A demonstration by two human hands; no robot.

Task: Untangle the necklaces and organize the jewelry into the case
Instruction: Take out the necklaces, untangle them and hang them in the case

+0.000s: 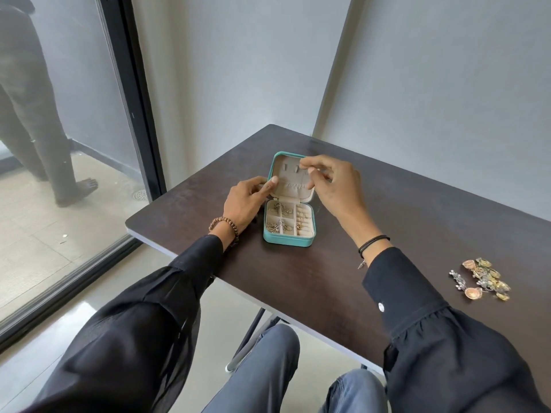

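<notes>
1. The left hand is wrapped round the left edge of the open lid, with the thumb laid on the lining, so that the lid is held upright.
2. The right hand is raised at the lid's upper right corner, with thumb and forefinger drawn into a narrow pinch beside the row of small hooks. Whether a chain is held between them cannot be told, as anything there is too fine to be seen.
3. The teal case is set open on the dark table, between the 2 hands. Chains are seen in the 2 left compartments of its base.
4. The step in hand is judged to be the hanging of a necklace on a hook. It is best done with the lid steadied by the left hand, the chain looped fully over 1 hook, and the slack tucked into the gathered pocket below, so that fresh knots are avoided.
5. A pile of earrings is seen well apart at the table's right, not yet sorted.
</notes>
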